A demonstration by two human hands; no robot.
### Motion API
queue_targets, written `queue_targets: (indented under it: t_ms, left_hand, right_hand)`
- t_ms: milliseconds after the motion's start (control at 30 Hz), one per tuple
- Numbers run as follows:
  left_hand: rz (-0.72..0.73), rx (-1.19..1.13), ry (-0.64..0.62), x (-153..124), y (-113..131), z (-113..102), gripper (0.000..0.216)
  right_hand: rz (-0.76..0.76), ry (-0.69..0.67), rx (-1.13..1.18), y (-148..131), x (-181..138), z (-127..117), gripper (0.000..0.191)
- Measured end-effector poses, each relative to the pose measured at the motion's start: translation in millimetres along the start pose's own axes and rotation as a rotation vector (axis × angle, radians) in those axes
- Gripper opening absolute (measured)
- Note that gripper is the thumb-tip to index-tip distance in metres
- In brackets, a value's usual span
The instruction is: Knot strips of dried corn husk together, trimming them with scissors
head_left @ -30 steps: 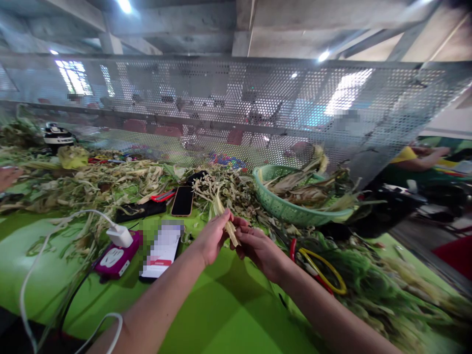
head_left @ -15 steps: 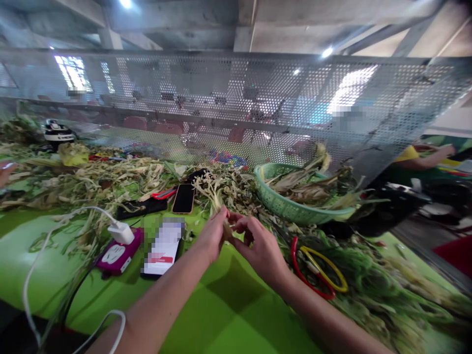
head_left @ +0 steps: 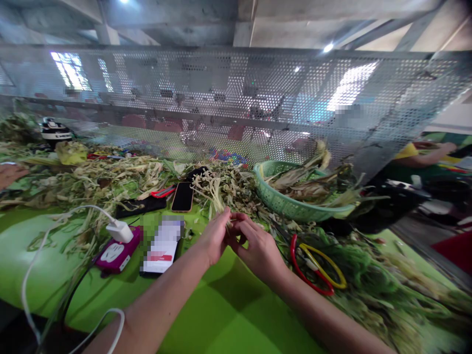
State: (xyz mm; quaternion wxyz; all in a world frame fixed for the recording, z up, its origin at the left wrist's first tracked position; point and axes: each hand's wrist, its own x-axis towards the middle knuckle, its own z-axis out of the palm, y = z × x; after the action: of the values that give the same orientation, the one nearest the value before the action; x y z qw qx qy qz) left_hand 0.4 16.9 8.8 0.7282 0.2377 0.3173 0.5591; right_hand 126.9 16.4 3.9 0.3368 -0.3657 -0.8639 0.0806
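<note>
Your left hand (head_left: 215,236) is pinching a small bunch of pale, dry corn-husk strips (head_left: 217,194). The bunch is right in front of you, over the green surface (head_left: 232,309), with its loose ends spread away from you. Your right hand (head_left: 260,248) has its fingers curled at the near end, but you can't tell from here if they grip it, because that spot is hidden.

To do this well, pinch snugly with the left and work the end gently with the right. Line the strips up, and don't pull hard, since dry husk may split.

Now the writing. The black-and-white tub (head_left: 55,132) has dark letters on its white band, too small to read. The lit phone (head_left: 162,248) has a red patch, but its screen is blurred.
</note>
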Motion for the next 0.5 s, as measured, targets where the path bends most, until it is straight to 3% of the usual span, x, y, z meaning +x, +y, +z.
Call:
queue_targets:
  t_ms: [133, 233, 367, 500]
  left_hand:
    - [0.055, -0.017, -0.061, 5.2, -3.0, -5.8, 0.02]
    - [0.053, -0.015, -0.121, 8.4, -1.7, -11.1, 0.013]
    - [0.06, 0.077, -0.087, 10.4, 1.4, -15.9, 0.014]
    - [0.137, 0.322, -0.03, 11.1, 3.8, -19.7, 0.021]
  right_hand:
    - [0.093, 0.011, 0.136, 6.0, 3.3, -0.7, 0.006]
    - [0.244, -0.017, 0.399, 11.4, 6.7, -1.4, 0.011]
    - [0.367, -0.038, 0.71, 18.1, 8.8, -0.4, 0.018]
    - [0.414, 0.006, 0.67, 21.7, 8.1, -0.8, 0.021]
